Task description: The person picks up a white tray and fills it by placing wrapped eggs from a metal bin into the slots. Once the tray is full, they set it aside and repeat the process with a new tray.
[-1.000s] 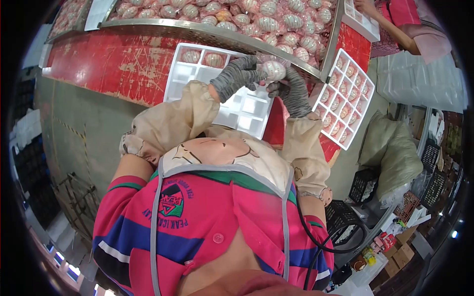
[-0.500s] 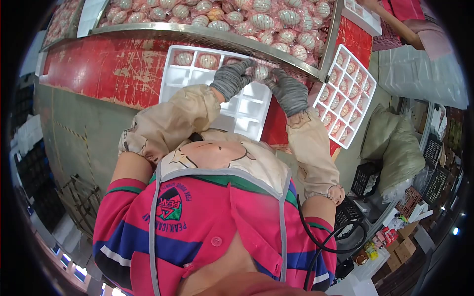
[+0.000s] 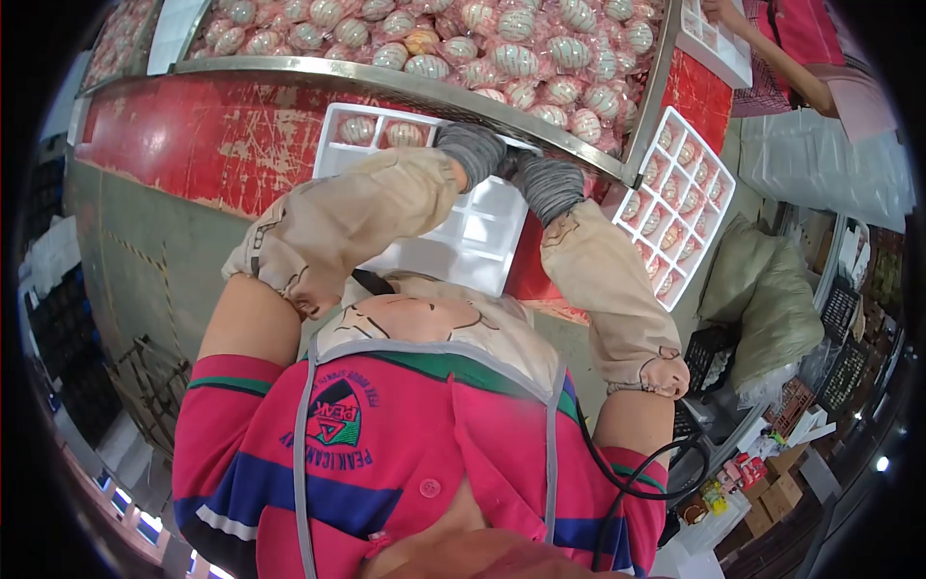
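Note:
A white compartment tray (image 3: 439,253) lies in front of me, with two plastic-wrapped eggs (image 3: 404,134) showing in its far row at the left. My left hand (image 3: 469,154), in a grey glove, reaches over that row, fingers bent down toward the far right corner. Close beside it, my right hand (image 3: 548,185), gloved alike, is at the same corner. The fingers of both hands are mostly hidden, and I cannot see whether they hold an egg. Several nearer compartments of the tray have nothing in them.
Beyond the tray, a metal-rimmed bin (image 3: 405,77) is heaped with wrapped eggs (image 3: 516,60). A second white tray (image 3: 672,207) full of eggs lies at the right on the red table (image 3: 193,145). Another person's arm (image 3: 786,58) reaches in at the upper right.
The wrapped egg seen between my hands is now out of sight. My left hand has moved right and my right hand slightly left, closer together over the tray's far corner.

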The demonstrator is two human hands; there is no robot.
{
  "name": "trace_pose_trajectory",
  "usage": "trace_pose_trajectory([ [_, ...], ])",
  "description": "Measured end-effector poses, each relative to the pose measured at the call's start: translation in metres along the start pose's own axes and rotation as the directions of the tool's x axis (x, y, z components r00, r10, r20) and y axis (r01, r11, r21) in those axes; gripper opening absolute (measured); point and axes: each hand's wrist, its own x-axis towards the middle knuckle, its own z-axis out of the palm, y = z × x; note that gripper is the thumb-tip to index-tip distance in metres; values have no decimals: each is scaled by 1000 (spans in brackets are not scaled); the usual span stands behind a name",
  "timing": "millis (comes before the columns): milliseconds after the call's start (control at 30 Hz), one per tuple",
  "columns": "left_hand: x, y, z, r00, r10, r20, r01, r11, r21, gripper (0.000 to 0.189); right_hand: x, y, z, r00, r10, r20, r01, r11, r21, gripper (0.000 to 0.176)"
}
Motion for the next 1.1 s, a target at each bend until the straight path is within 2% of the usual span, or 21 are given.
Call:
trace_pose_trajectory([
  [33,-2,9,-16,980,-65,186,45,993,112,32,-6,4,-7,998,-61,-28,63,996,63,39],
  [67,-8,11,-6,980,-57,190,37,993,108,32,-16,3,-2,998,-53,-23,54,996,64,39],
  [133,-6,2,-2,995,35,98,-28,997,-74,33,-25,3,-3,924,-62,-378,82,996,35,35],
  [167,-14,4,-6,962,146,-233,-165,984,-66,30,-29,2,-4,935,-20,-353,64,992,112,40],
  [200,-24,9,-26,886,287,-363,-278,957,80,28,-36,0,-3,866,25,-500,82,978,191,33],
  [267,-21,17,-68,975,194,-110,-188,980,61,24,-27,11,35,773,10,-634,209,940,269,31],
  [333,5,9,-94,848,334,-412,-295,943,157,22,-62,-7,36,820,116,-561,101,935,341,36],
  [367,25,3,-93,835,337,-435,-259,938,229,22,-74,-15,32,831,219,-511,-5,922,386,43],
  [433,56,-6,-91,808,344,-478,-220,929,297,23,-94,-25,34,851,221,-477,-20,920,391,39],
  [500,87,-4,-90,988,94,-123,-62,968,244,34,-104,-28,37,821,193,-537,62,906,419,35],
  [633,101,-10,-93,998,60,-21,-50,946,320,41,-111,-36,56,711,138,-690,319,811,490,28],
  [667,93,-14,-105,996,54,-75,-43,989,140,43,-111,-37,54,701,143,-698,318,814,486,28],
  [700,79,-18,-119,992,36,-121,-41,998,-43,45,-112,-41,50,793,167,-586,296,734,611,27],
  [733,62,-20,-128,992,39,-124,-44,998,-40,45,-115,-45,48,874,168,-457,253,645,721,27],
  [767,47,-21,-139,977,-42,-207,-36,933,-358,45,-106,-48,59,873,173,-456,327,486,811,26],
  [800,32,-23,-145,956,-139,-256,-60,766,-640,45,-105,-52,50,865,176,-470,336,492,803,26],
  [867,8,-33,-134,952,-239,-191,-48,498,-866,50,-106,-59,27,973,144,-181,197,-108,974,31],
  [933,-21,-38,-115,970,-157,-187,-164,149,-975,50,-94,-58,20,971,70,-230,239,-170,956,40],
  [1000,-43,-29,-94,937,-221,-269,-275,5,-961,51,-90,-66,-4,974,142,-175,222,-467,856,47],
  [1067,-70,-25,-77,976,-129,-174,-190,-125,-974,47,-83,-63,-10,977,99,-189,212,-540,814,49],
  [1100,-84,-19,-63,973,-147,-178,-193,-98,-976,46,-85,-60,-13,977,42,-211,194,-594,780,48],
])
